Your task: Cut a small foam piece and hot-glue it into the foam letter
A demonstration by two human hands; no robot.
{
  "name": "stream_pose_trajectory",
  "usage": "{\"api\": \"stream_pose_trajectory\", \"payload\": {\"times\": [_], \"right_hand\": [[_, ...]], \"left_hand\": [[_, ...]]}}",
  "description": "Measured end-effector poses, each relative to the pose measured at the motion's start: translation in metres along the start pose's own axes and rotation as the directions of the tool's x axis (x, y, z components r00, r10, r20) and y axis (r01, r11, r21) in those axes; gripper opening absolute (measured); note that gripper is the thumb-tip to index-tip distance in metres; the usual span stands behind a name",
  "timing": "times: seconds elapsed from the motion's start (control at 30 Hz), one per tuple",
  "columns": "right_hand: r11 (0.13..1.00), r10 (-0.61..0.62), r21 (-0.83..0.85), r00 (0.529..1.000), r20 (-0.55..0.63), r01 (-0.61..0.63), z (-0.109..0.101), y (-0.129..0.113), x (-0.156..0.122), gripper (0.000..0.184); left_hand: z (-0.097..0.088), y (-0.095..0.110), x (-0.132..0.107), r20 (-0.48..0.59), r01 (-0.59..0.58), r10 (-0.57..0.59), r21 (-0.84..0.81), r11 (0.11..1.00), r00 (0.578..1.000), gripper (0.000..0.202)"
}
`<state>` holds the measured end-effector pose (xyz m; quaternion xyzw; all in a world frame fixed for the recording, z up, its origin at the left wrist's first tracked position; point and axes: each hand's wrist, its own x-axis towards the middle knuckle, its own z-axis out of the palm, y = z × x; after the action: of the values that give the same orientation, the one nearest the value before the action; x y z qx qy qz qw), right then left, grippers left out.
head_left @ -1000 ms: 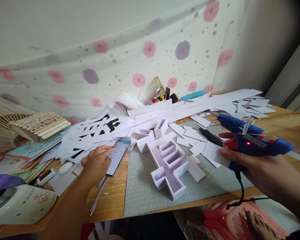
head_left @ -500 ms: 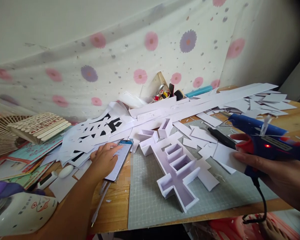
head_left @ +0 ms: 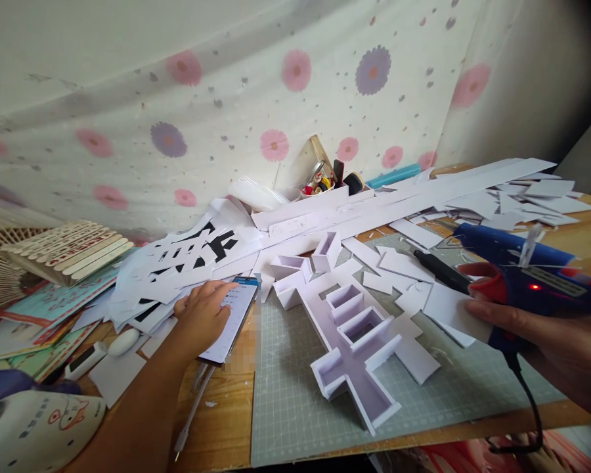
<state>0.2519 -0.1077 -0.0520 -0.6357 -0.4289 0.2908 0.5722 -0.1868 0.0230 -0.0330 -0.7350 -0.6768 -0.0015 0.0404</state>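
Observation:
My left hand (head_left: 204, 318) rests over a phone (head_left: 236, 320) with its fingers stretched out, fingertips at the upper part of the lit screen. At the right, my right hand (head_left: 546, 335) is wrapped round a blue hot glue gun (head_left: 512, 253) with a red light on. A white board piece (head_left: 456, 312) lies by my right thumb; I cannot tell whether the thumb touches it. Between the hands, a white foam-board character shape (head_left: 320, 312) with upright walls along parts of its edges lies on the grey cutting mat (head_left: 295, 433).
White strips (head_left: 394, 203) and offcuts (head_left: 512, 203) cover the back of the table. Printed sheets (head_left: 177, 263), a stick-built box (head_left: 69, 249) and a white bottle (head_left: 39, 427) stand left. A black-handled tool (head_left: 438, 270) lies near the gun; its cord (head_left: 532, 407) hangs over the front edge.
The view has shifted slightly. My left hand stays over the phone, its fingers a little differently placed, and my right hand still holds the glue gun.

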Motion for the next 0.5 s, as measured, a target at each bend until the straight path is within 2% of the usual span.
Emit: {"api": "stream_pose_trajectory", "payload": {"times": [0.13, 0.3, 0.4, 0.5], "right_hand": [[1.000, -0.022, -0.003, 0.997, 0.067, 0.023, -0.001, -0.004, 0.002, 0.025], [0.998, 0.059, 0.010, 0.987, 0.151, -0.062, -0.007, -0.018, 0.008, 0.021], [0.997, 0.061, 0.035, 0.990, 0.129, -0.066, -0.005, -0.016, 0.006, 0.025], [0.997, 0.032, 0.064, 0.999, 0.036, -0.035, -0.001, -0.010, 0.000, 0.030]], "left_hand": [[0.002, -0.002, 0.000, 0.032, -0.025, 0.025, 0.007, 1.000, 0.999, 0.052], [0.001, 0.000, -0.003, 0.037, -0.036, 0.036, 0.016, 0.999, 0.999, 0.052], [-0.002, -0.002, -0.006, 0.026, -0.018, 0.018, 0.017, 1.000, 1.000, 0.055], [-0.003, -0.008, -0.009, 0.010, -0.027, 0.027, 0.016, 1.000, 1.000, 0.055]]}}
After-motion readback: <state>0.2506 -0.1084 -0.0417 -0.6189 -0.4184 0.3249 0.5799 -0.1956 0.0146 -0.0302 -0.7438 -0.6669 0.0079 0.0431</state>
